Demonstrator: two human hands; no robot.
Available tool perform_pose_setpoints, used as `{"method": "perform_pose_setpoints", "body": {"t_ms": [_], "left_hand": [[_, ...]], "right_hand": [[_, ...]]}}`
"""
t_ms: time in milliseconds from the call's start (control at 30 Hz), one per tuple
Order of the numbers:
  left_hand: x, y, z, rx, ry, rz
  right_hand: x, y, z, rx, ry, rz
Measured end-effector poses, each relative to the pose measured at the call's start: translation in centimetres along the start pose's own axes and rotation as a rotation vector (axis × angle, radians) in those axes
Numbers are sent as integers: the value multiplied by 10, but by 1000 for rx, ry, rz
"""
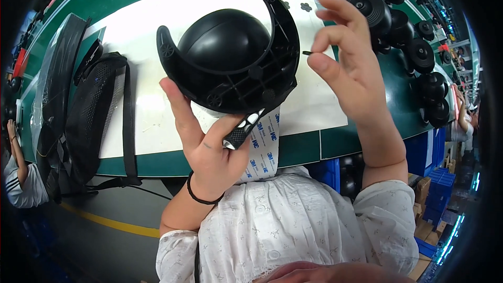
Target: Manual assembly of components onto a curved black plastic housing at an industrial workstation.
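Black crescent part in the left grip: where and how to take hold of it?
Likely best by the broad middle of the crescent part, from the person's side, pinching across its outer edge: the curve bulges that way, while both tapering horns point away. The black dome sits within the inner curve, crowding that side. The left grip holds the near edge.

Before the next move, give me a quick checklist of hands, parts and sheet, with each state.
1. Left hand holding crescent: ok.
2. Right hand pinching small piece: ok, between thumb and forefinger.
3. Small piece apart from crescent: ok, a gap shows.
4. Tool set down: not ok, its handle is in the left hand.
5. Dome fixed to crescent: cannot tell.
6. Flower shapes on sheet: ok, two visible.
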State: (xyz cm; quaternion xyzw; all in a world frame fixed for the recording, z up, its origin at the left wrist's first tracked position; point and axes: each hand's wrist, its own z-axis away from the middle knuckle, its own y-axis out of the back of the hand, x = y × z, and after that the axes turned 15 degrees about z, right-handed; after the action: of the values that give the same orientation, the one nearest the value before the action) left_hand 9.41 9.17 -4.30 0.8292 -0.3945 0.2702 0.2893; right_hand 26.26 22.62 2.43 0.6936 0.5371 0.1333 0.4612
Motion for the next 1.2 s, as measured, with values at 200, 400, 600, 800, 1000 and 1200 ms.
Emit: {"method": "perform_pose_setpoints", "body": {"t_ms": [200,400,600,800,1000,1200], "left_hand": [[0,-1,1,17,19,22],[-1,0,0,-9,25,4],[-4,0,2,27,-8,17],[-6,2,7,64,-27,67],[-3,1,8,40,-115,-116],[2,6,12,39,-108,-128]], "right_hand": [[7,-6,-12,-85,-21,-159],[3,-9,-10,30,111,140],[1,-11,14,206,330,570],[-24,-7,12,204,443,181],[-52,-22,-5,-22,489,57],[-52,-23,0,61,641,43]]}}
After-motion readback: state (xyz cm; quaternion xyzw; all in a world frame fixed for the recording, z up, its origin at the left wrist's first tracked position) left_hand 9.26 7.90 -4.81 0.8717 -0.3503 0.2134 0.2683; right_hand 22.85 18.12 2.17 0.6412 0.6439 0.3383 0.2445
